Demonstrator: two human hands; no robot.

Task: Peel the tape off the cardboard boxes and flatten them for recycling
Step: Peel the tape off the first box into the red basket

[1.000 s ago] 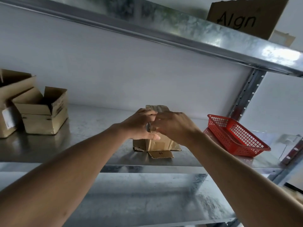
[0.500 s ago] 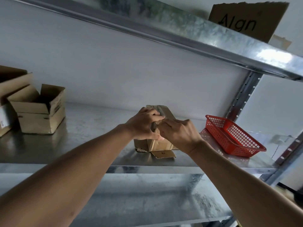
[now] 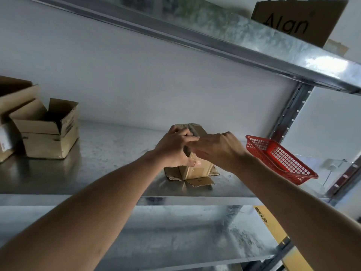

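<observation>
Light, stiff small box [image 3: 197, 169] left of the red basket [image 3: 281, 157]: left hand [image 3: 173, 151] grasping its top, right hand [image 3: 218, 151] fingers straight (best gripped at edges).

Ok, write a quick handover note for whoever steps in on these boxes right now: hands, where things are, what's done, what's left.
Left hand: grips the small box mid-shelf, thumb on its front.
Right hand: on top of the same box; blurred, so its grip is unclear.
Small box: upright on the shelf, bottom flaps splayed out, not flat. Whether any tape remains is hidden.
Two open boxes stand at the shelf's left end, not flattened.
Red basket sits to the right.
Left: finish this box, then the other two.
</observation>
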